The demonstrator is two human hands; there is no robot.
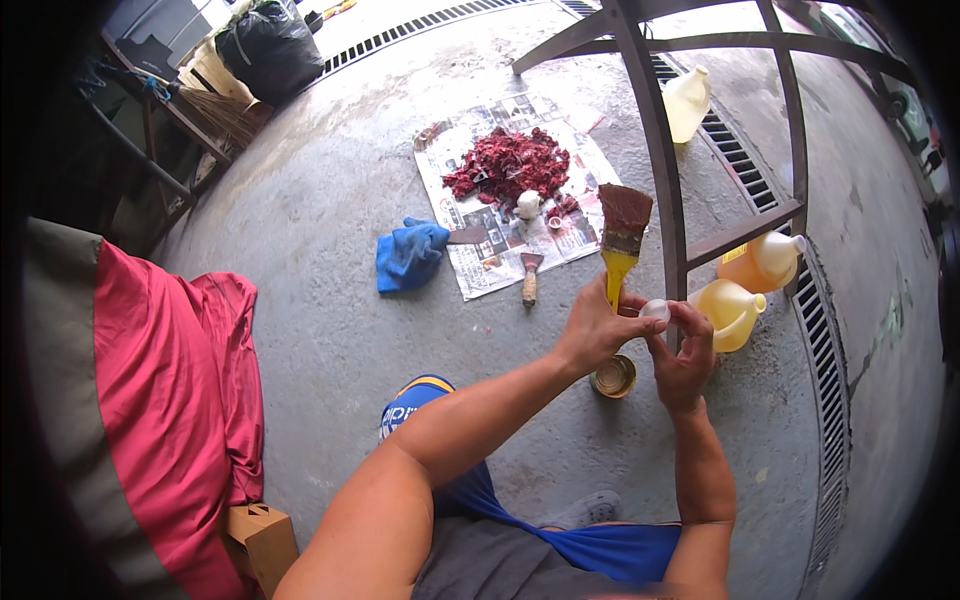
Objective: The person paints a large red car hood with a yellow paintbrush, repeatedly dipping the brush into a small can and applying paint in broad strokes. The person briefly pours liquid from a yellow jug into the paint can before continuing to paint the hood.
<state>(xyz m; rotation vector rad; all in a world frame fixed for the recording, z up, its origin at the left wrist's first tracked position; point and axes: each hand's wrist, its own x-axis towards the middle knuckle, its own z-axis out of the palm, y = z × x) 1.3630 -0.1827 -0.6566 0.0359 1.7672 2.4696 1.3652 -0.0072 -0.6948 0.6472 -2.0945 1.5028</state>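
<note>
Above a tin (613, 376), left hand (592, 330) clasps a red-stained, yellow-handled brush (621, 240); right hand (683, 355) pinches a cap (654, 309).

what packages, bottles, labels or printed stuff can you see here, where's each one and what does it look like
Newspaper sheet: spread on the concrete floor ahead, printed, stained red, under a red pile.
Three plastic jugs: pale one far behind the metal frame; two amber ones by the drain, right of the hands.
Open tin can: on the floor below the hands.
Cardboard box: bottom left, brown.
</note>
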